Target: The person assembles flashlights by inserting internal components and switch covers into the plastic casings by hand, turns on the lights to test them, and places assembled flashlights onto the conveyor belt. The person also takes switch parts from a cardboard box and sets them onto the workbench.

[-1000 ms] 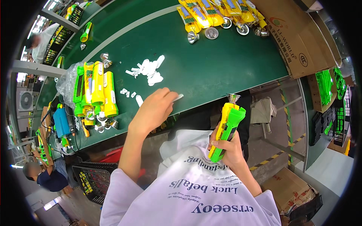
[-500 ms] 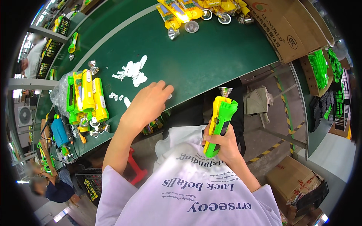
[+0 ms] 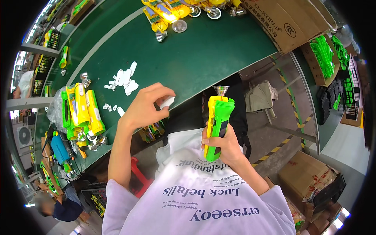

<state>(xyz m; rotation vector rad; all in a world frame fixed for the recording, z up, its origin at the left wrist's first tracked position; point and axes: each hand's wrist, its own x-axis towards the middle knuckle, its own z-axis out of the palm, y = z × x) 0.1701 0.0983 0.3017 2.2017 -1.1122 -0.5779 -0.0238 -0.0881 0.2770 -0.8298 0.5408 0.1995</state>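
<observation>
My left hand (image 3: 144, 105) is curled at the front edge of the green table, pinching a small white plastic piece (image 3: 167, 102) between thumb and fingers. In front of my body, my right hand (image 3: 227, 145) is wrapped round a yellow and green flashlight housing (image 3: 222, 113), held nearly upright. A silver reflector cup (image 3: 221, 90) sticks out at its upper end. Left of my left hand lies a loose pile of white plastic pieces (image 3: 125, 80), with a few smaller white bits (image 3: 110, 107) nearer to me.
Yellow and green flashlights (image 3: 84, 107) are bunched at the table's left. More yellow housings with reflectors (image 3: 166, 15) lie at the far side. A cardboard box (image 3: 286, 23) stands at the far right corner. A blue tool-like object (image 3: 60, 149) is at lower left.
My left hand has lifted off the tabletop with the white piece, which now shows between its fingers. The flashlight stays in my right hand; the whole view has shifted slightly.
</observation>
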